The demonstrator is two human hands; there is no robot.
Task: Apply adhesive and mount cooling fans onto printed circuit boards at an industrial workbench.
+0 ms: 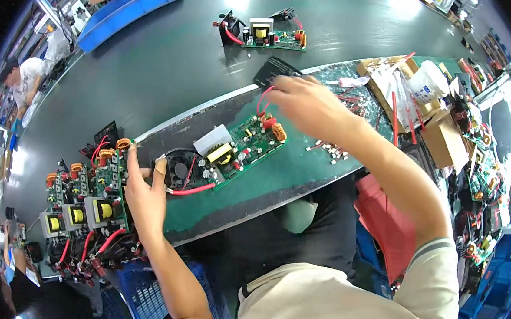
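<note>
A green circuit board (241, 148) with a yellow transformer, a white block and a black fan lies on the green mat (277, 186) in front of me. My left hand (146, 192) rests on the mat at the board's left end, fingers spread, fingertips touching the fan (181, 166). My right hand (306, 106) hovers over the board's far right corner, fingers pinched on a thin red wire (264, 99) that loops down to the board.
A stack of similar boards (84, 205) stands to my left. Another board (266, 36) lies on the dark conveyor. Cardboard boxes and red wires (407, 94) sit at right, small loose parts (329, 149) on the mat. Other people work at far left near a blue bin (132, 9).
</note>
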